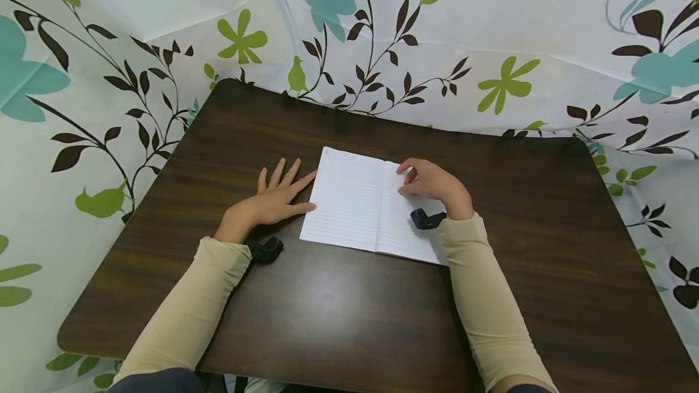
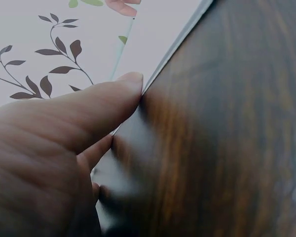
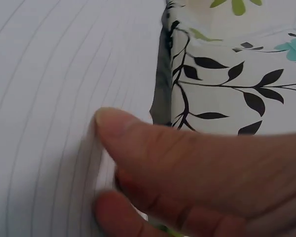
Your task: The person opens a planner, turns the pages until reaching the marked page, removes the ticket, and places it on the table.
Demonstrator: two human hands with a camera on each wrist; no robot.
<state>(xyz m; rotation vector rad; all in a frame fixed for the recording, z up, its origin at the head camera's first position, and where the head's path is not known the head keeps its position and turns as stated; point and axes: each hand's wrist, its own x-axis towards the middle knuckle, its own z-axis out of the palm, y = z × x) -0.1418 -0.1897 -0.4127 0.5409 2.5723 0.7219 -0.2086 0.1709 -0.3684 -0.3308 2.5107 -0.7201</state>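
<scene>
An open notebook (image 1: 349,199) with blank ruled pages lies flat on the dark table. My left hand (image 1: 273,202) is spread at its left edge, fingers fanned over the wood. In the left wrist view the thumb (image 2: 113,101) touches the edge of the notebook (image 2: 153,39). Over the right-hand page, my right hand (image 1: 434,184) has loosely bent fingers, with a gap between thumb and index finger. The right wrist view shows the thumb tip (image 3: 111,121) at the lined page (image 3: 49,98); no sheet is visibly pinched. The right forearm hides the page's lower right part.
The dark wood-grain table (image 1: 338,320) extends around the notebook. A white curtain (image 1: 382,17) printed with leaves, flowers and birds hangs behind and beside it. Black devices sit at the left wrist (image 1: 266,251) and the right wrist (image 1: 426,219).
</scene>
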